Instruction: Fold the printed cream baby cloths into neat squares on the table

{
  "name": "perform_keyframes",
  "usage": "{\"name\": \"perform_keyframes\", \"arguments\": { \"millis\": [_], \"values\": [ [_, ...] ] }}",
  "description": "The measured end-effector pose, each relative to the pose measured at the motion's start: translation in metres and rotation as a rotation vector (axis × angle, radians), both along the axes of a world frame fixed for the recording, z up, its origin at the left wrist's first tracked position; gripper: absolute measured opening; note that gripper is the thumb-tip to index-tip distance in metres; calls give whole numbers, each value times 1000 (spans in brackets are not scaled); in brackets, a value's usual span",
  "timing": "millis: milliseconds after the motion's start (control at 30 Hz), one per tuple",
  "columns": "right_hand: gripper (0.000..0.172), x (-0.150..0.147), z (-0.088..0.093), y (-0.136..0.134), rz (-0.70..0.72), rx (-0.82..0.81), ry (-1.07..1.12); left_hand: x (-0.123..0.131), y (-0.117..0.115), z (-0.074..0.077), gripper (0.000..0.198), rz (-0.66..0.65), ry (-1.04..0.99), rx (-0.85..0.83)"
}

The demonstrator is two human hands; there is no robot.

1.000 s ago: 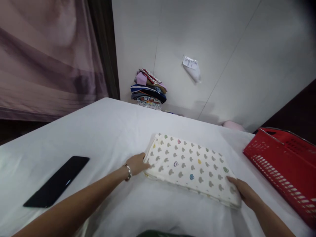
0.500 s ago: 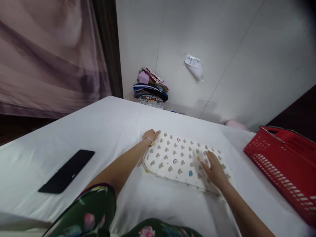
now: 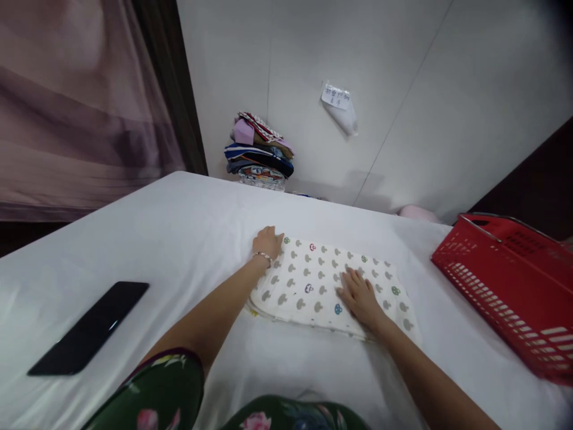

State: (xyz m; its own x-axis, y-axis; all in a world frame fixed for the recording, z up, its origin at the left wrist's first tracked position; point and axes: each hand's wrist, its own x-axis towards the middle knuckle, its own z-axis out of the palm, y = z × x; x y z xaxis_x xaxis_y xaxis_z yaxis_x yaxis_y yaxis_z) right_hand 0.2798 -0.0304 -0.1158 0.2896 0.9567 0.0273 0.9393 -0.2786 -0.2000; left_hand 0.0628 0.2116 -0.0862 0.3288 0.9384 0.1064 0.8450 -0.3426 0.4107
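Observation:
A folded white cloth (image 3: 313, 275) printed with grey and coloured mushrooms lies flat on the white-covered surface in front of me. At its far left corner rests my left hand (image 3: 267, 243), a bracelet on the wrist. Its thumb is apart from the fingers and touches the cloth's edge; the fingers lie beside it, partly foreshortened. My right hand (image 3: 362, 300) is open, palm down on the right half of the cloth with its fingers stretched out. The layers of the cloth show along the near left edge.
A black phone (image 3: 92, 328) lies on the white sheet (image 3: 179, 233) at the left. To the right stands a red plastic basket (image 3: 501, 286) with a metal handle. Folded clothes (image 3: 259, 149) are stacked by the wall, where a paper note (image 3: 336, 97) hangs. A curtain (image 3: 80, 107) covers the left side.
My right hand has slid left across the cloth and now lies flatter. My left hand has turned, its fingers pointing more away from me. The view has shifted slightly.

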Motion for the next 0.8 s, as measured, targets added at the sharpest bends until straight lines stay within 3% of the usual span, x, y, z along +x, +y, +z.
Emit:
{"name": "perform_keyframes", "arguments": {
  "millis": [67,133,267,467,633,800],
  "values": [
    [57,10,8,14,-3,30,-28,4,-6,-4,55,-160,61,67],
    [58,29,11,26,-67,38,-79,4,-9,-12,59,-258,138,9],
    [62,67,3,35,-254,-40,-80,1,-7,-24,63,-282,176,-71],
    [62,77,0,33,-247,-80,-37,0,1,-22,62,-300,105,-78],
    [57,81,10,-6,-294,-71,-97,-29,-8,-12,58,-112,-11,-81],
    [48,83,7,-65,-316,-66,-129,-87,-49,-8,53,14,-111,-242]
  ]
}}
